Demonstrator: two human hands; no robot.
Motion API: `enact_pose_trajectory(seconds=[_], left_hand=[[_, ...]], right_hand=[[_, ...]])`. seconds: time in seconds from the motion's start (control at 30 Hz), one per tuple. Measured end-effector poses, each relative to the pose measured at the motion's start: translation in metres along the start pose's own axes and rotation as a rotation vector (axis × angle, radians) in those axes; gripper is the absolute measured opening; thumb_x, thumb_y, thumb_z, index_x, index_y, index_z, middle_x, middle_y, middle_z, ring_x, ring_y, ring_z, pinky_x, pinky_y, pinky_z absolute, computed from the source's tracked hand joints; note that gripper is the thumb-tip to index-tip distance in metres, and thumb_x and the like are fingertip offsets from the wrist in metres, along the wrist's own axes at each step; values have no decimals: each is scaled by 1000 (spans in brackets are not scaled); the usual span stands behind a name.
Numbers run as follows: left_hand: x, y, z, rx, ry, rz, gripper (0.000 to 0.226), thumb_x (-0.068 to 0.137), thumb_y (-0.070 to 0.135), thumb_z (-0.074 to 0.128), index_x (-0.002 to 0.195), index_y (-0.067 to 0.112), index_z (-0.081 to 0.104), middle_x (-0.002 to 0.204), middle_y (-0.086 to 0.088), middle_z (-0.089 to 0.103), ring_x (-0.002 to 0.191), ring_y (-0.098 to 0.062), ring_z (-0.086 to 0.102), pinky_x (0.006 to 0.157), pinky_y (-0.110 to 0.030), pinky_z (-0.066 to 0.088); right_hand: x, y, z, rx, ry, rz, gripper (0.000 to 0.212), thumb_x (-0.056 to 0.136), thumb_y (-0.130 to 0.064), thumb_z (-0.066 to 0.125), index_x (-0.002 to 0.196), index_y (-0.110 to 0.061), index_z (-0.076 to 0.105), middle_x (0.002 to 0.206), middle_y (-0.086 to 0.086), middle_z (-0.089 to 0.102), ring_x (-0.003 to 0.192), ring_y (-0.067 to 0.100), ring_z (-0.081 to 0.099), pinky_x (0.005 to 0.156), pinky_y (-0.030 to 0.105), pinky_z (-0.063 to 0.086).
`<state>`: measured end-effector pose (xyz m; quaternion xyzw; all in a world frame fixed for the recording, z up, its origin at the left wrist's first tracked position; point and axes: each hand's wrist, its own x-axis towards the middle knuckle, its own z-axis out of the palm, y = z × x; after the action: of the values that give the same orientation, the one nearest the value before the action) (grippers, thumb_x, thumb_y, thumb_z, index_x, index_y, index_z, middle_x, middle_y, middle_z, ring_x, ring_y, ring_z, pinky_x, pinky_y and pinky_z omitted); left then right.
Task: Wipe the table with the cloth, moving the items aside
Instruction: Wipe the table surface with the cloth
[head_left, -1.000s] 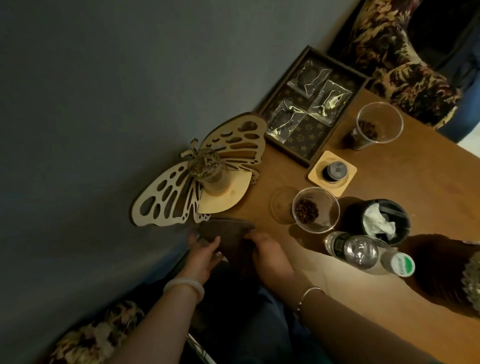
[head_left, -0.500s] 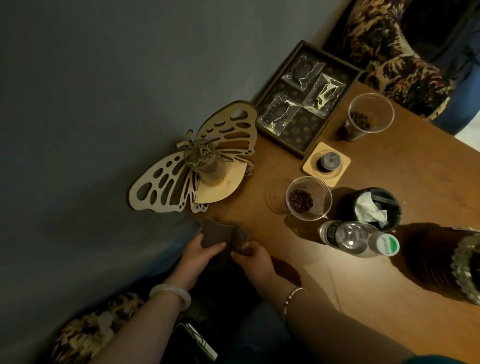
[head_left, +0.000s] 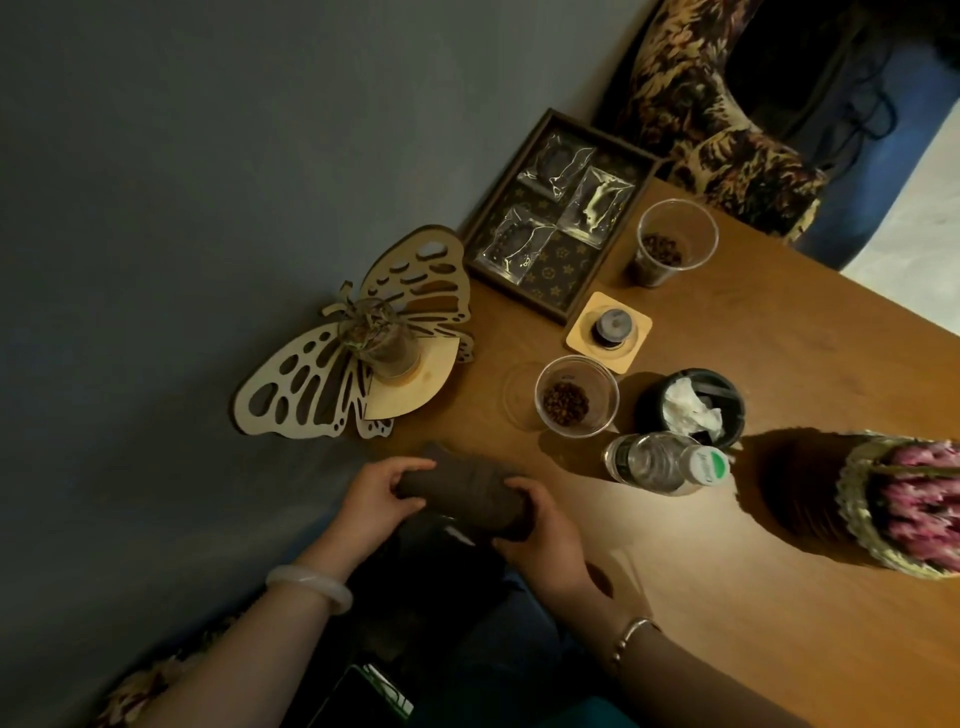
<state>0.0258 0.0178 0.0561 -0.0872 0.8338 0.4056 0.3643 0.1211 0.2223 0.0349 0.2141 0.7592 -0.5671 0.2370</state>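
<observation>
- The left hand (head_left: 382, 501) and right hand (head_left: 540, 535) are gripping the cloth (head_left: 467, 493) at the near edge of the table (head_left: 727, 597), fingers curling round its two ends. The cloth is dark and bunched into a roll, and whether it is touching the wood cannot be told.
- Bare wood is lying open along the near edge, right of the hands.
- A clear bottle (head_left: 660, 462) is sitting just beyond the right hand; upright or lying, I cannot tell.
- A basket (head_left: 852, 499) of pink flowers is running off the right of the frame.
- The near cup (head_left: 576, 395) is holding brown beans, beside a clear lid (head_left: 517, 392) and a pot (head_left: 693, 408) of crumpled tissue.
- By the wall edge, a butterfly stand (head_left: 311, 384) is carrying a jar (head_left: 376, 338), its contents unclear.
- A coaster (head_left: 579, 335) is bearing a small dark jar (head_left: 612, 327).
- Farthest, a tray (head_left: 511, 283) is holding clear bags, with the far cup (head_left: 675, 241) of beans beside it.
</observation>
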Motion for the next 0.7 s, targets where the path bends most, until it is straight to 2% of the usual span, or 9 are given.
enact_pose_trajectory(seconds=[0.1, 0.17, 0.27, 0.33, 0.37, 0.43, 0.5, 0.6, 0.7], left_hand=[[11, 10, -1, 295, 60, 70, 45, 75, -1, 74, 113, 23, 67, 113, 3, 65, 110, -14, 57, 95, -23, 40], [17, 14, -3, 347, 85, 84, 36, 78, 3, 72, 107, 24, 66, 108, 7, 59, 109, -13, 54, 99, -27, 38], [26, 11, -7, 347, 38, 68, 22, 85, 9, 67, 101, 22, 59, 124, 2, 40, 114, -11, 41, 107, -29, 29], [28, 12, -11, 251, -113, -12, 19, 91, 21, 62, 109, 22, 55, 132, 1, 39, 118, -10, 40, 106, -31, 32], [28, 15, -12, 156, -173, -72, 22, 93, 27, 59, 114, 22, 53, 127, 1, 46, 114, -11, 47, 99, -31, 40], [28, 20, -11, -52, -190, -190, 21, 93, 32, 59, 111, 23, 53, 111, 2, 58, 99, -10, 57, 81, -26, 48], [36, 16, -7, -153, -99, -221, 25, 91, 33, 62, 111, 19, 58, 111, -3, 63, 100, -16, 61, 86, -32, 51], [45, 11, 5, -190, -19, -215, 35, 91, 25, 63, 122, 13, 54, 121, -7, 60, 107, -19, 58, 91, -32, 48], [53, 8, 14, -197, -16, -187, 53, 90, 12, 63, 138, 20, 42, 128, -7, 53, 117, -23, 53, 100, -40, 46]], right_hand=[[0, -4, 2, -74, 93, -54, 50, 81, -7, 71, 105, -46, 50, 106, -22, 53, 95, -11, 49, 81, 5, 36], [6, -8, 3, -78, 101, -21, 36, 84, -13, 70, 100, -42, 56, 107, -12, 53, 94, -5, 47, 80, 8, 34], [19, -6, -2, -75, 93, 58, 17, 85, -22, 71, 92, -34, 61, 108, -5, 47, 95, 0, 44, 82, 9, 32], [24, -4, -7, 49, 26, 179, 12, 86, -26, 69, 95, -27, 62, 113, -1, 55, 100, 11, 56, 92, 23, 45], [25, -5, -9, 182, -23, 257, 15, 87, -27, 67, 101, -23, 63, 112, 4, 62, 99, 19, 63, 89, 32, 53], [28, -6, -12, 382, -101, 400, 23, 92, -23, 64, 113, -14, 63, 107, 13, 70, 94, 27, 70, 76, 33, 60], [32, -4, -8, 400, -109, 474, 27, 92, -23, 65, 116, -10, 62, 107, 16, 71, 94, 29, 71, 71, 33, 60], [37, 0, 6, 380, -28, 509, 25, 93, -16, 64, 114, -2, 63, 101, 24, 70, 86, 37, 70, 80, 48, 59], [42, 3, 15, 399, 67, 514, 19, 94, -6, 60, 110, 2, 64, 89, 20, 69, 69, 27, 65, 65, 38, 57]])
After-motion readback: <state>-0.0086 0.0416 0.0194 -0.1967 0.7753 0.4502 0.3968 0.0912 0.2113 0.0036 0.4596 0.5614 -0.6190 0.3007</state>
